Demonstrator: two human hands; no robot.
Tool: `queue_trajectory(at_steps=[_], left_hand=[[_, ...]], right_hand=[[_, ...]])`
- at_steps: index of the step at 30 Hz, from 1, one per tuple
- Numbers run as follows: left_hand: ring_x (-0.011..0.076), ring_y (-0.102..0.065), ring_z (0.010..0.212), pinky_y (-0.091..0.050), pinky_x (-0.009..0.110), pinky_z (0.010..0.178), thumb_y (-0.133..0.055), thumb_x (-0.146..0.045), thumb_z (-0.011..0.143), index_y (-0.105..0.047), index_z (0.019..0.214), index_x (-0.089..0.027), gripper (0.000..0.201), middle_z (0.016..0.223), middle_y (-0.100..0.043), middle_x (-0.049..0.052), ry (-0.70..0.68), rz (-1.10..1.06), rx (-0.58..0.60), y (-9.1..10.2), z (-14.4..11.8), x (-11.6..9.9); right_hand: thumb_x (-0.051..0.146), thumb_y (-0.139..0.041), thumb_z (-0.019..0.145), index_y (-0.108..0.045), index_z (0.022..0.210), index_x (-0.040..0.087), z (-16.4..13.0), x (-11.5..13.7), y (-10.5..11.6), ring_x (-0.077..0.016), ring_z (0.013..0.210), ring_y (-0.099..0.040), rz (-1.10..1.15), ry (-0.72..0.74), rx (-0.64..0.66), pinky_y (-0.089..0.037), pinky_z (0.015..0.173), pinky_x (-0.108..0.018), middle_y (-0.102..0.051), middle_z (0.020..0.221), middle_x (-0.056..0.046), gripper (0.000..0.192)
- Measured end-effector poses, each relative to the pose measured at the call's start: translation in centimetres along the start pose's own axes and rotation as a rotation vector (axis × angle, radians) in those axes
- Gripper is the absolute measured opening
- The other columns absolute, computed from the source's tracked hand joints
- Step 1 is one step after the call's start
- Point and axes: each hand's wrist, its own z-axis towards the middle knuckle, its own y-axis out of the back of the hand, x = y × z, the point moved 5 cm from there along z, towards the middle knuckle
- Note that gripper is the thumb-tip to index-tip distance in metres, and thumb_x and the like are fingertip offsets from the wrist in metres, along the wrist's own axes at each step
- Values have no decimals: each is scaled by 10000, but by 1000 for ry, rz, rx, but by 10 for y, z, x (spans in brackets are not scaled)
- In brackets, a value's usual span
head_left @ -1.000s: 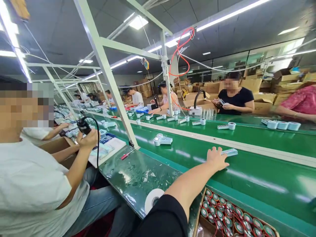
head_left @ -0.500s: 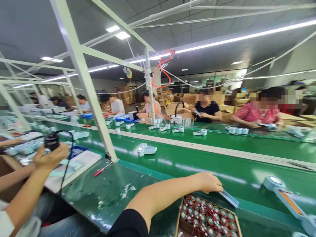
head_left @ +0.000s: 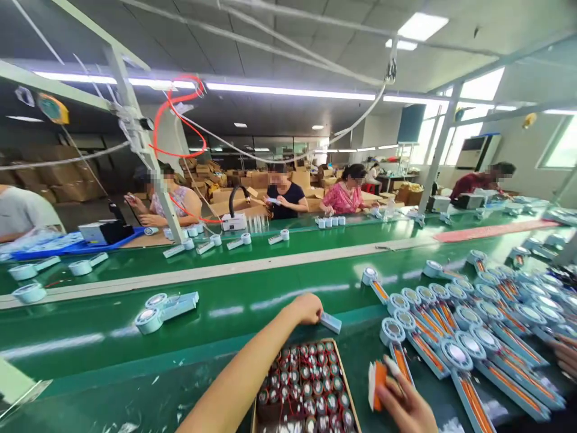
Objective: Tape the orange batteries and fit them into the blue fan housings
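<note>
Left hand (head_left: 307, 308) out over the near edge of the green conveyor belt (head_left: 252, 300), fingers curled and pinched on 1 end of a small pale-blue flat piece (head_left: 331, 323), which juts to the right of the fingertips and sits low over the belt (touching it or just above, cannot tell). Right hand (head_left: 406, 404) low at the bottom edge of view, fingers closed around a small orange-and-white part (head_left: 375, 385), held upright just in front of the palm.

Between the 2 forearms, a cardboard box (head_left: 256, 402) packed with round red-and-green coils (head_left: 311, 385), just below the pale-blue piece. To the right, close-set rows of pale-blue handled units (head_left: 455, 337) with round heads and orange strips showing in their open handles, the nearest just beside the right hand. Left on the belt, 1 pair of closed units (head_left: 164, 308), well apart from the hands.

Across the belt, a second green lane with more units, white frame posts, a red coiled hose (head_left: 174, 120) overhead, and several seated people at work. Another person's fingers (head_left: 567, 355) at the far right edge.
</note>
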Motion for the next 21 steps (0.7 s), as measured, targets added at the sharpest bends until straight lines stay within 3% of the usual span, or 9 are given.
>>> queue_trajectory(at_steps=[4,7,12,16,21], left_hand=[[262,-643,1140,-584,454,956,-642,-439,975,-627,1279,-166,409,1304,-633,89,73,-209,-9,-4,7,-1],[284,-637,1147,-580,455,967,-636,-457,975,-644,1258,-164,407,1304,-635,73,111,-308,-4,4,14,3],[233,-656,1099,-591,442,936,-646,-420,977,-635,1255,-162,379,1268,-650,93,104,-340,63,23,24,14],[219,-662,1083,-584,432,947,-650,-406,977,-668,1177,-162,316,1217,-676,81,94,-340,73,22,32,12],[227,-654,1115,-575,449,972,-649,-402,978,-666,1188,-164,318,1241,-669,87,100,-366,38,19,41,5]], right_hand=[[550,-738,886,-529,1475,191,49,57,-23,-278,971,-733,-108,160,201,-608,889,-386,-754,1069,-93,721],[491,-610,937,-489,1491,175,99,80,-58,-242,969,-733,-390,242,358,-603,881,-349,-752,1077,-85,649],[309,-624,923,-634,1318,271,145,72,-98,-226,894,-747,-688,274,502,-581,829,-296,-775,954,-18,397],[253,-665,926,-666,1269,331,144,59,-100,-247,884,-743,-939,296,576,-538,791,-281,-774,893,17,351],[269,-646,990,-594,1418,315,135,53,-99,-282,967,-727,-1218,325,625,-488,840,-301,-775,1029,-40,433]])
